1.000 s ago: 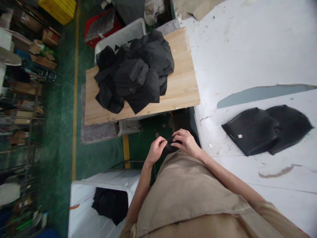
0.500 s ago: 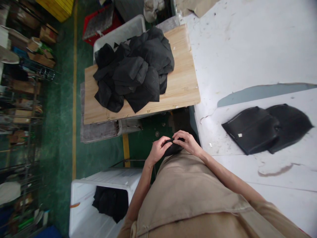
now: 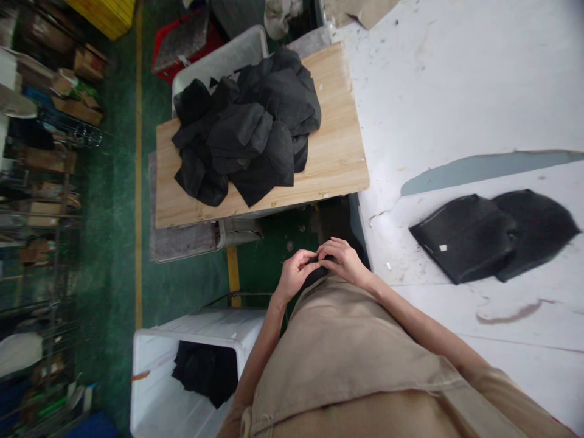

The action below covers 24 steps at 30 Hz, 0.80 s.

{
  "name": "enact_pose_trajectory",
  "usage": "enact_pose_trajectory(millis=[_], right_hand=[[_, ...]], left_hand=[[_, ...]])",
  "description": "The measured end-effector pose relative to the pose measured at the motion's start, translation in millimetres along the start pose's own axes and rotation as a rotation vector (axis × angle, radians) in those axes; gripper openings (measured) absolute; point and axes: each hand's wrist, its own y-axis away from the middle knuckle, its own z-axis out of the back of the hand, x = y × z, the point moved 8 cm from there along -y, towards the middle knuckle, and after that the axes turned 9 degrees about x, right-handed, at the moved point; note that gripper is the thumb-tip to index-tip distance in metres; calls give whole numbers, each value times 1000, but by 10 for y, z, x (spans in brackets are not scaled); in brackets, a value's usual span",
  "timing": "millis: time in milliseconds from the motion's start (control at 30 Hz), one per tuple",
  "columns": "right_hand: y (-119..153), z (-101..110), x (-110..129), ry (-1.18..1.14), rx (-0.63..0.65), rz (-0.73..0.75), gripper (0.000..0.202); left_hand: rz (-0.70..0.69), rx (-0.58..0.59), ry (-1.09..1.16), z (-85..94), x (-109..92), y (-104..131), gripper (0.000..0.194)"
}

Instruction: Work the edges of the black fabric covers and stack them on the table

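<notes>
In front of my apron, my left hand (image 3: 295, 275) and my right hand (image 3: 345, 263) meet fingertip to fingertip. Both are closed in a pinch on a piece of black fabric (image 3: 314, 278), most of which is hidden behind the hands and the apron. To the right, two black sewn fabric pieces (image 3: 469, 237) lie overlapping on the white table (image 3: 456, 91); one bears a small white tag. A heap of black fabric pieces (image 3: 255, 131) rests on the wooden board (image 3: 337, 146) ahead of me.
At lower left a white bin (image 3: 155, 389) holds more black fabric. Grey and white crates (image 3: 182, 246) sit under and behind the board, with a red crate (image 3: 164, 45) farther off. Cluttered shelves (image 3: 45, 182) line the left side beyond a green floor (image 3: 109, 243).
My fingers have shifted only slightly on the black fabric, and the two hands stay together. The view has moved a touch; everything else looks the same.
</notes>
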Motion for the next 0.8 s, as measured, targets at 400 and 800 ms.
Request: enact_pose_trajectory(millis=[400,800], right_hand=[[22,42,-33,-230,-56,-4,16],[27,38,-46,-63,-54,-34,14]], left_hand=[[13,-69,-28,49,128,5,20],[8,-48,-69,66,36,16,21]])
